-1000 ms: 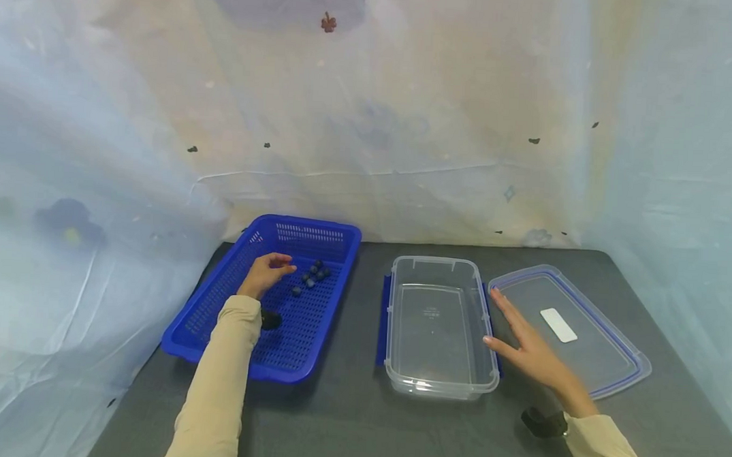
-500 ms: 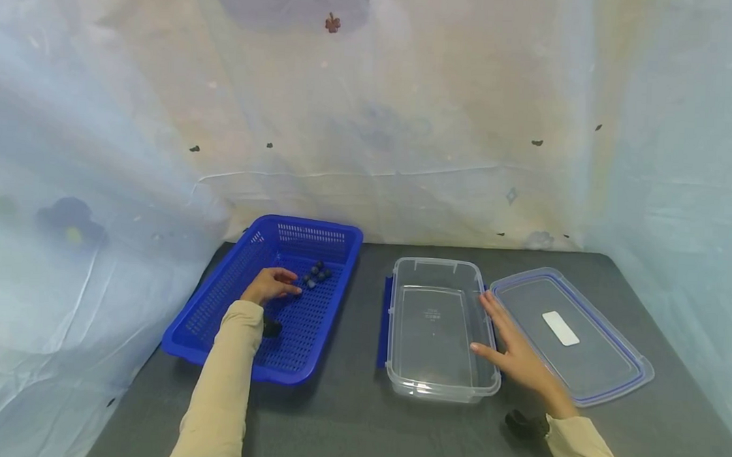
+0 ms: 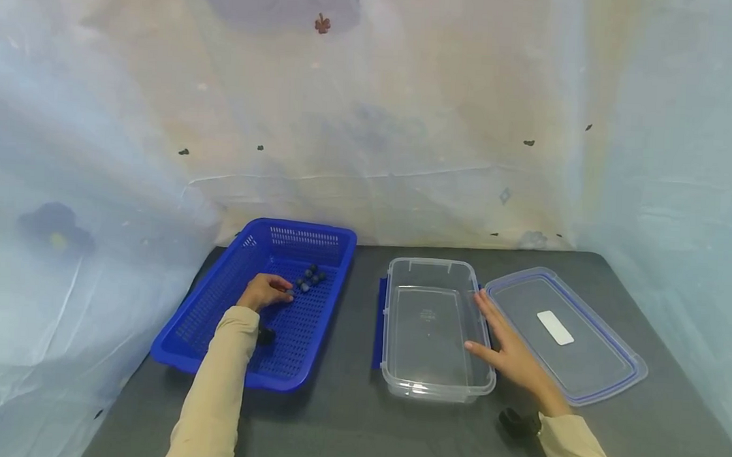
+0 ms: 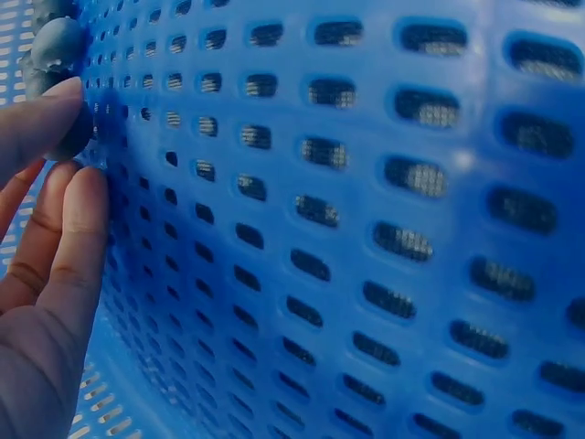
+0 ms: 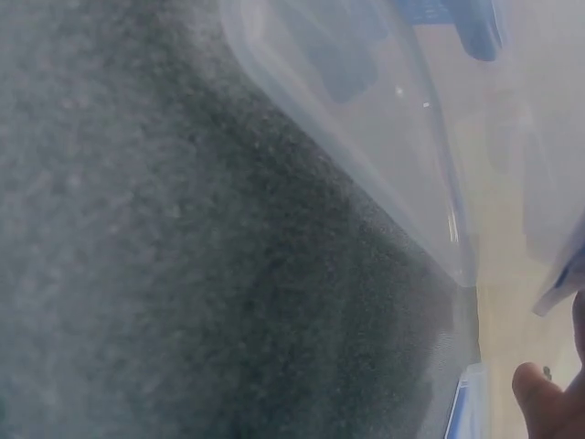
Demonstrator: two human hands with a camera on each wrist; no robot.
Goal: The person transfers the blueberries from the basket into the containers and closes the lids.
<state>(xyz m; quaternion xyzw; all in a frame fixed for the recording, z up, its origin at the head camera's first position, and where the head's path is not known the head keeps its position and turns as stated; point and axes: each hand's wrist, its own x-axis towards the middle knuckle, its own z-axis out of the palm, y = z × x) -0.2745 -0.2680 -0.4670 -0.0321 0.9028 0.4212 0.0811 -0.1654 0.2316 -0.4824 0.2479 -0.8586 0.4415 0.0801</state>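
Inside the blue perforated plastic basket (image 3: 324,315) at the left, my left hand (image 3: 264,293) pinches a blueberry (image 4: 76,135) between thumb and fingertips, low over the basket floor. Several other blueberries (image 3: 309,278) lie in a loose cluster just beyond those fingers. My right hand (image 3: 514,358), fingers spread and straight, is at the right rim of a clear plastic food container (image 3: 435,388); whether it presses on the rim is hard to tell. The container is open-topped, and no fruit shows in it. Only a bit of the right hand appears in the right wrist view.
The container's clear lid (image 3: 606,355), with a blue seal and a white label (image 3: 555,327), lies flat to its right. A blue side clip (image 3: 379,324) hangs down at the container's left. The dark grey table (image 3: 345,425) meets a patterned curtain (image 3: 371,119) behind.
My left hand has lowered in the basket and closed its fingertips on the blueberry that lay apart from the cluster. My right hand has shifted slightly left, over the container's rim.
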